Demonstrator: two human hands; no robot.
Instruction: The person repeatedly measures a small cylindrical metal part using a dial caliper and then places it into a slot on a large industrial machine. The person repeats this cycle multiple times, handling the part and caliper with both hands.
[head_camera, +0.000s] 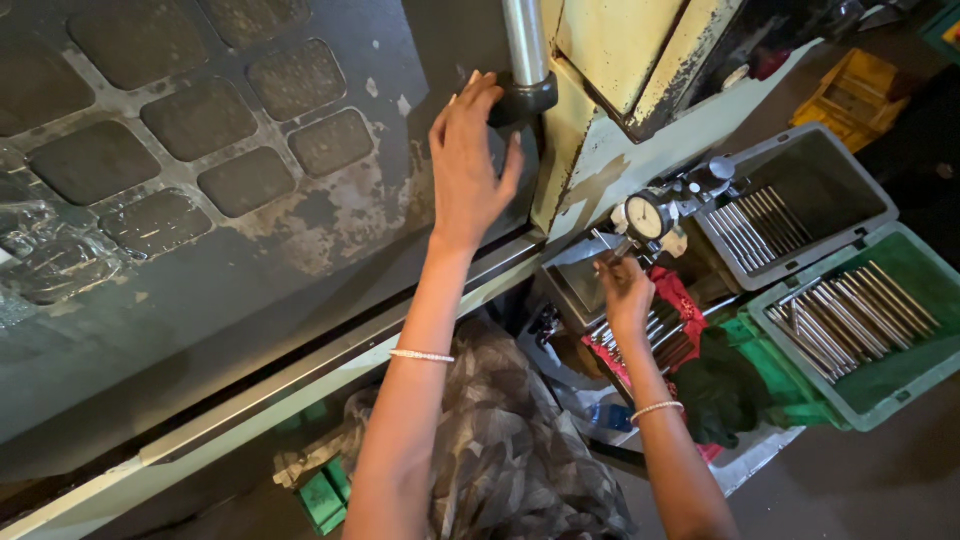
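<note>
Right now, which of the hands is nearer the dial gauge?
Right. The right hand is just below and left of the dial gauge, nearly touching its stand. The left hand is farther left, up by the black knob on the machine.

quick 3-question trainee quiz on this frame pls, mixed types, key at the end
1. True or false: the left hand rests on the black knob at the foot of the steel lever.
2. The right hand is nearest to: A) the dial gauge B) the yellow crate C) the green tray
3. What fills the grey tray and the green tray?

Key: 1 true; 2 A; 3 metal rods.
</note>
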